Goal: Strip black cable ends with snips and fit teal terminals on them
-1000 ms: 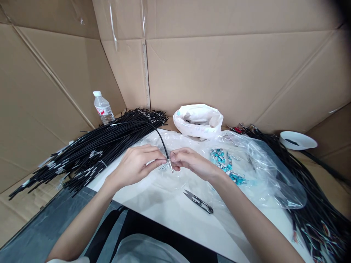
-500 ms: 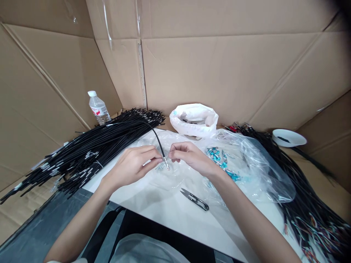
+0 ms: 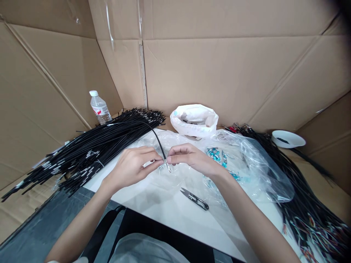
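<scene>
Left hand [image 3: 131,166] pinches one black cable [image 3: 156,137] near its stripped end, thumb and forefinger closed on the jacket just behind the metal tip [image 3: 168,166]. Right hand [image 3: 192,157] is closed narrow, fingertips meeting at that same tip; whether it holds a small part there is too small to tell. The cable arcs up and away from the left hand, back into the cable bundle [image 3: 82,153] lying well out to that hand's left. Handling call: cable is light, thin, springy, jacket probably a bit slick, so it'll want to flick back toward the bundle if released. Grip belongs right behind the tip, as now; further back and the end will wobble. The exposed end looks delicate, so pinch the jacket, not the metal. Just beyond the right hand, a clear plastic bag [image 3: 255,164] holds blue connectors [image 3: 218,155]. Thread snips [image 3: 195,199] lie on the table [image 3: 170,215], near and below both hands. Beyond them sit a white bag [image 3: 194,120] and water bottle [image 3: 99,107]; a white bowl [image 3: 287,138] sits far right.
</scene>
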`<control>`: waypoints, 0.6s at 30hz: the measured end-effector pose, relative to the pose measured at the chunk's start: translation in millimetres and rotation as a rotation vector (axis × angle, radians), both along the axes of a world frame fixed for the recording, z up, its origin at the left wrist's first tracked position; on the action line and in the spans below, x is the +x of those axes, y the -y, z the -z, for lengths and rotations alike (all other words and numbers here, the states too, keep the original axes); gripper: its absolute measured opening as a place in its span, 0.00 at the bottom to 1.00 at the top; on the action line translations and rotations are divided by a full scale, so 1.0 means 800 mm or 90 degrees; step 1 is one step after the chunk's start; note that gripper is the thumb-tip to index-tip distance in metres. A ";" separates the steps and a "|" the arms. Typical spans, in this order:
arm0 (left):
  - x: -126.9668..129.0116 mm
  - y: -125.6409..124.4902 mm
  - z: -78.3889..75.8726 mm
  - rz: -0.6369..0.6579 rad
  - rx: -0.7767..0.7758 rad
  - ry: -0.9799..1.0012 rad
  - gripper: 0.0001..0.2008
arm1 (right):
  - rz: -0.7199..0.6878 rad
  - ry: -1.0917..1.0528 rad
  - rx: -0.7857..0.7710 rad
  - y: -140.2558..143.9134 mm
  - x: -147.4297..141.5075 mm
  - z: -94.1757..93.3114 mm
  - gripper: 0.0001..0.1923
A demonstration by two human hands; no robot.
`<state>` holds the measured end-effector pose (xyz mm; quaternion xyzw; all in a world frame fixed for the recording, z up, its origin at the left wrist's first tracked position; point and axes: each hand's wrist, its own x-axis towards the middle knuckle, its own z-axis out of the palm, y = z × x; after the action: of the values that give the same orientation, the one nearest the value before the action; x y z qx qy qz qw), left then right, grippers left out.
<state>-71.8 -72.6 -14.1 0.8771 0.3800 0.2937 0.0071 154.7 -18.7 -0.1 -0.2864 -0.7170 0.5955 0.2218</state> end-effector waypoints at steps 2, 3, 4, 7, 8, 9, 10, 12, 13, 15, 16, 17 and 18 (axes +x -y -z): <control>0.001 0.000 -0.001 -0.003 -0.016 0.005 0.09 | 0.001 0.012 -0.001 -0.002 0.003 -0.001 0.09; 0.002 0.000 -0.001 -0.004 -0.028 0.010 0.10 | 0.001 0.020 -0.001 -0.003 0.004 0.000 0.08; 0.003 0.001 -0.001 -0.006 -0.043 0.018 0.10 | -0.001 0.027 0.002 -0.003 0.004 0.001 0.08; 0.005 0.002 -0.001 -0.005 -0.106 0.063 0.10 | -0.004 0.037 0.010 -0.004 0.004 0.004 0.07; 0.006 0.003 -0.001 -0.004 -0.130 0.082 0.11 | -0.003 0.034 0.010 -0.004 0.003 0.004 0.06; 0.006 0.003 -0.001 -0.003 -0.155 0.098 0.11 | -0.003 0.031 0.010 -0.004 0.003 0.005 0.06; 0.007 0.003 -0.002 -0.003 -0.176 0.110 0.11 | -0.001 0.030 0.010 -0.004 0.003 0.005 0.06; 0.008 0.002 -0.003 -0.007 -0.203 0.122 0.11 | 0.005 0.034 0.013 -0.004 0.003 0.004 0.06; 0.008 0.002 -0.003 -0.009 -0.209 0.123 0.11 | 0.007 0.037 0.016 -0.004 0.003 0.004 0.06; 0.008 0.001 -0.005 -0.014 -0.219 0.124 0.11 | 0.010 0.041 0.024 -0.005 0.003 0.005 0.07; 0.007 0.001 -0.005 -0.016 -0.225 0.125 0.11 | 0.012 0.039 0.027 -0.005 0.003 0.005 0.07; 0.007 0.001 -0.006 -0.018 -0.232 0.127 0.12 | 0.014 0.033 0.029 -0.006 0.003 0.006 0.07; 0.007 0.001 -0.006 -0.020 -0.243 0.133 0.12 | 0.016 0.026 0.030 -0.006 0.002 0.007 0.07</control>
<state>-66.5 -73.5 -9.1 0.8186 0.4397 0.3055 0.2080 156.3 -14.0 -5.3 -0.3024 -0.7314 0.5696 0.2215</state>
